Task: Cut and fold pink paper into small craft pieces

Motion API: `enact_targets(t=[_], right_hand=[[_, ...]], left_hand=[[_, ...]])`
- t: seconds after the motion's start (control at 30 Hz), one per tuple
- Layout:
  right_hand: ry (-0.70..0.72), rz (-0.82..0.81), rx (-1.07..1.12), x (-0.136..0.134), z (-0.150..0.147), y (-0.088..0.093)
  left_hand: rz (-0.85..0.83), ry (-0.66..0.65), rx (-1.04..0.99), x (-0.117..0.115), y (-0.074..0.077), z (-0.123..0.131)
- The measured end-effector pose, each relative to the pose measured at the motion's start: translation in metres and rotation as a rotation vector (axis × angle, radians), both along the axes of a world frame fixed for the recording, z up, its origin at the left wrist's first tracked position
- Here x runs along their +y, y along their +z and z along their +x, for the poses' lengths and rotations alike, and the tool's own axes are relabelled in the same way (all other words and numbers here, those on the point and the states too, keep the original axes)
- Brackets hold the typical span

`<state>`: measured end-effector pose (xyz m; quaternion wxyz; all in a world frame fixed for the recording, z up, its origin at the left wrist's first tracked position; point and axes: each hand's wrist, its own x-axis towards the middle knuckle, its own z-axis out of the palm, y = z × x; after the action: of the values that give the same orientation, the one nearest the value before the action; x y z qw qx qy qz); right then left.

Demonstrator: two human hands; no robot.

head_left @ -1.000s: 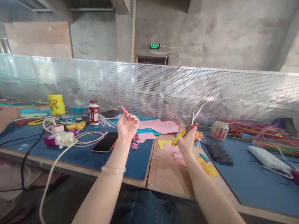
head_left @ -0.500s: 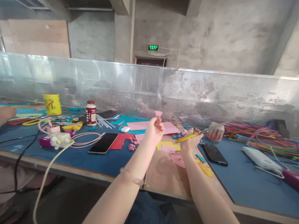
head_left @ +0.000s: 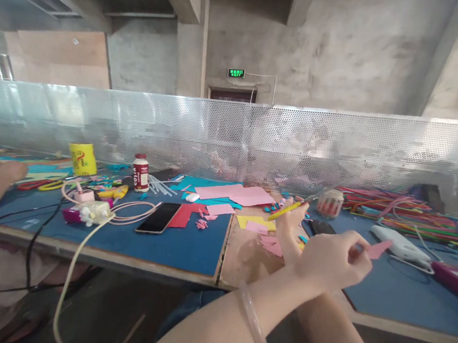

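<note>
My left hand (head_left: 336,262), with a pale bangle at the wrist, reaches across over my right forearm. Between its thumb and fingertips it pinches a small pink paper piece (head_left: 378,249), held above the table's right part. Farther back, my right hand (head_left: 292,222) is closed around yellow-handled scissors (head_left: 284,210), whose grey blade points away to the right and is blurred. By the right hand lie a yellow paper sheet (head_left: 242,222), a small pink paper sheet (head_left: 256,228) and several pink scraps (head_left: 271,246). My left forearm partly hides the right arm.
Beyond my right hand stands a jar (head_left: 330,204), with colourful pipe cleaners (head_left: 392,213) to its right. Phones (head_left: 159,219), a white device (head_left: 401,244), a power strip (head_left: 89,214) with cables and a bottle (head_left: 141,173) are around. Another person's hand (head_left: 10,171) is at left.
My left hand has swung from the middle to the right, over my right forearm, carrying the pink paper piece. My right hand stays in nearly the same place with the scissors.
</note>
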<state>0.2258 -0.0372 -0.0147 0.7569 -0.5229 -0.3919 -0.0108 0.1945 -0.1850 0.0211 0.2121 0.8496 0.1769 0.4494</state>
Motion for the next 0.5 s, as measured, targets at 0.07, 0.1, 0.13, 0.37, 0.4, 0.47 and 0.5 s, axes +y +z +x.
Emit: enact_targets(t=[0.07, 0.1, 0.13, 0.37, 0.4, 0.47, 0.5], right_hand=[[-0.045, -0.014, -0.017, 0.001, -0.006, 0.003], [-0.034, -0.023, -0.053, 0.001, -0.008, 0.004], [-0.022, -0.030, -0.083, 0.000, -0.010, 0.005], [0.077, 0.029, -0.204, -0.010, -0.016, 0.007], [0.079, 0.040, -0.212, -0.011, -0.017, 0.008], [0.083, 0.046, -0.222, -0.013, -0.020, 0.009], [0.081, 0.042, -0.218, -0.013, -0.020, 0.009]], left_hand=[[0.206, 0.111, 0.132, 0.010, -0.005, -0.007], [0.283, 0.144, 0.168, 0.014, -0.006, -0.008], [0.333, 0.170, 0.191, 0.018, -0.007, -0.009], [0.318, 0.214, 0.261, 0.020, -0.010, -0.008], [0.314, 0.218, 0.272, 0.020, -0.011, -0.008], [0.309, 0.230, 0.298, 0.020, -0.012, -0.009], [0.306, 0.233, 0.307, 0.019, -0.012, -0.009]])
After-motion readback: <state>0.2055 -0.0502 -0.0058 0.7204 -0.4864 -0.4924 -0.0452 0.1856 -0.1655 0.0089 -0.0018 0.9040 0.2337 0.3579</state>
